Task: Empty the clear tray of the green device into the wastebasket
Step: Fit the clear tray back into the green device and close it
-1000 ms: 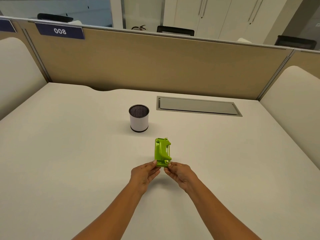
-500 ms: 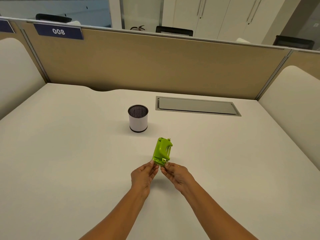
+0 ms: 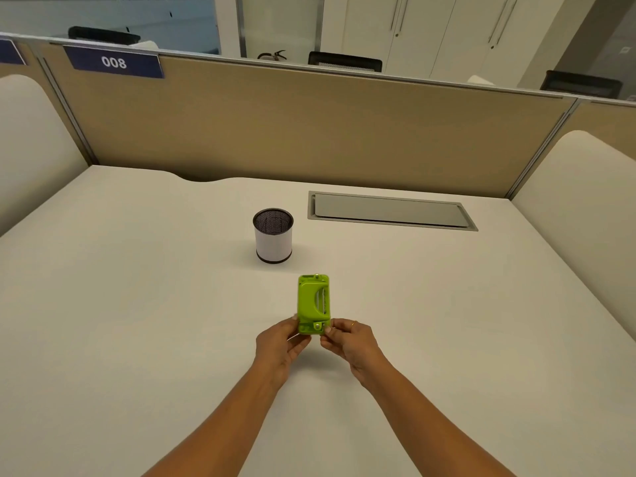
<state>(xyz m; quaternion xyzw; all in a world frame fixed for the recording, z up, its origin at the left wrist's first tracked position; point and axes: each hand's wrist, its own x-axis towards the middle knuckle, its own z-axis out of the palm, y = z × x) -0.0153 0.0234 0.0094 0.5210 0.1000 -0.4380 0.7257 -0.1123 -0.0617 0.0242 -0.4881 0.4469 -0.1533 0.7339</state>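
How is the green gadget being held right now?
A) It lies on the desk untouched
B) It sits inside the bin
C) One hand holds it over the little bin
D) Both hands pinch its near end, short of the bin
D: the left hand and right hand both grip the near end of the green device, with the wastebasket standing farther back on the desk.

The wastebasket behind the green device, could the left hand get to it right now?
Probably not yet: the left hand and right hand both pinch the green device. The desk up to the wastebasket lies bare, though.
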